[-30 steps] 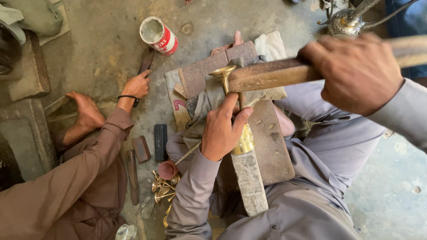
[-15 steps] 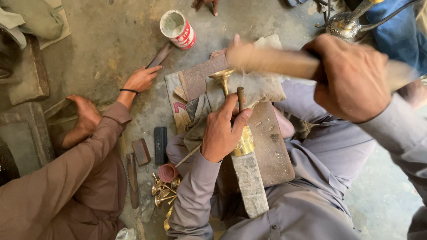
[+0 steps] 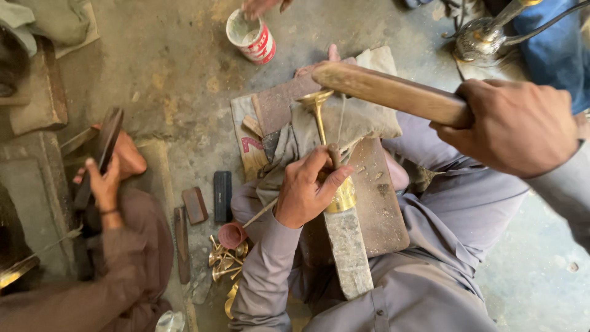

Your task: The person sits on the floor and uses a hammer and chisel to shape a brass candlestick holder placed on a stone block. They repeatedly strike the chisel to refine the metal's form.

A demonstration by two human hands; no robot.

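1. The right hand (image 3: 513,126) is wrapped tight round the thick brown wooden handle of a mallet (image 3: 393,93), which slants up to the left above the work.
2. The left hand (image 3: 307,190) is closed on a short dark metal punch (image 3: 334,155), fingers curled about it, and also presses on the slender brass trumpet-shaped stem (image 3: 319,117).
3. That brass stem lies along a long grey stone block (image 3: 347,246), its flared end pointing away over a grey cloth pad (image 3: 362,120); its wider brass base sits just under the left hand.
4. The block rests on a brown wooden board (image 3: 384,209) across the person's lap.
5. A heap of finished brass pieces (image 3: 226,261) lies on the floor beside the left forearm.
6. A red-and-white tin can (image 3: 251,37) stands farther off on the concrete.
7. At the left, a co-worker's hand (image 3: 104,184) grips a dark flat tool (image 3: 104,144).
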